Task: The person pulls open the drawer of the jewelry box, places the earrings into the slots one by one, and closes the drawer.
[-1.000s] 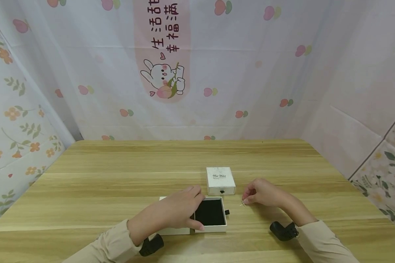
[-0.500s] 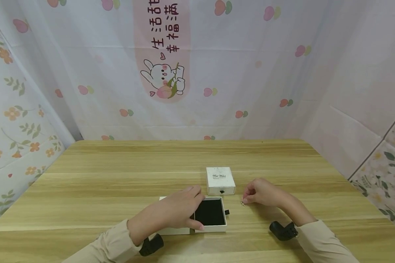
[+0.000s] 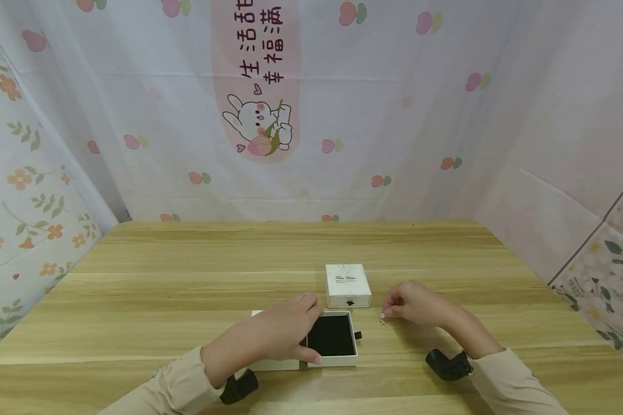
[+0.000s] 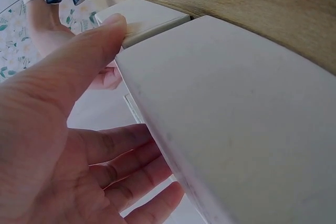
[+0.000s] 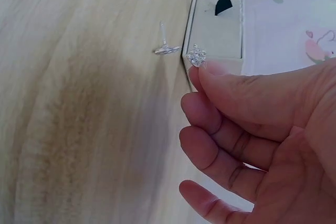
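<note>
My left hand [image 3: 277, 329] grips the white slide-out jewelry box, thumb at the near side and fingers at the far side. Its drawer [image 3: 355, 360], lined with a black pad [image 3: 333, 335], is pulled out to the right from the sleeve [image 4: 226, 103]. In the left wrist view the thumb tip lies against the drawer's side. My right hand [image 3: 416, 304] pinches a sparkling stud earring [image 5: 196, 56] between thumb and index finger, the other fingers loosely curled. A second stud earring [image 5: 166, 49] lies on the table just beyond it, its post pointing up.
A second white box [image 3: 348, 282], shut and printed with dark lettering, stands behind the pulled-out drawer. All of it rests on a wooden table [image 3: 187, 253]. Patterned cloth [image 3: 394, 115] hangs behind and at both sides.
The sparkling earring has come into sight at my right fingertips, slightly apart from the one on the table. My left hand and both boxes have stayed in place.
</note>
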### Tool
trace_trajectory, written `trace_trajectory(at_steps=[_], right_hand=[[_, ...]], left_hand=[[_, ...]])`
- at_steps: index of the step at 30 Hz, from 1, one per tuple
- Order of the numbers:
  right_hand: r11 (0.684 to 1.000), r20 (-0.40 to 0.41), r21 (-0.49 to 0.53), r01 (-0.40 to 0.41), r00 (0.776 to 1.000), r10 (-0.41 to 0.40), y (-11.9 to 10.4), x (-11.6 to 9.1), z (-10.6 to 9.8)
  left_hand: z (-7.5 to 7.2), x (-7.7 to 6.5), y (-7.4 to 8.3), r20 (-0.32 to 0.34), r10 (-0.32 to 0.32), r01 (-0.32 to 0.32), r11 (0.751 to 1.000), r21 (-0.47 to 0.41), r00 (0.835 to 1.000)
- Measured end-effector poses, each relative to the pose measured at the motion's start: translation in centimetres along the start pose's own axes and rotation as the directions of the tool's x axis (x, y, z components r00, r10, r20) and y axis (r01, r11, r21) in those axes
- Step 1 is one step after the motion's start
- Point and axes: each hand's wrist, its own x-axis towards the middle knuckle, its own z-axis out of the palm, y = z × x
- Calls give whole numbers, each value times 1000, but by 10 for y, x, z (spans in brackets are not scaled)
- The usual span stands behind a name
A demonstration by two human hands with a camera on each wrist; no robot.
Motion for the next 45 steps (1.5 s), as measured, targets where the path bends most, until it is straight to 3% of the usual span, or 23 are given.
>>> trace_trajectory(at_steps=[8, 22, 32, 45], right_hand=[[999, -18, 15, 50, 999, -50, -8, 0, -2], [994, -71, 16, 108, 992, -107, -42, 3, -3], [968, -63, -32, 249, 966, -251, -67, 13, 10], [966, -48, -18, 256, 965, -257, -75, 27, 32]], left_hand=[[-1, -1, 1, 4, -5, 5, 1000, -3, 1000], [0, 0, 1, -2, 1, -1, 1000, 20, 1000], [1, 2, 0, -12, 7, -7, 1000, 12, 1000], [1, 0, -1, -41, 22, -21, 1000, 23, 999]])
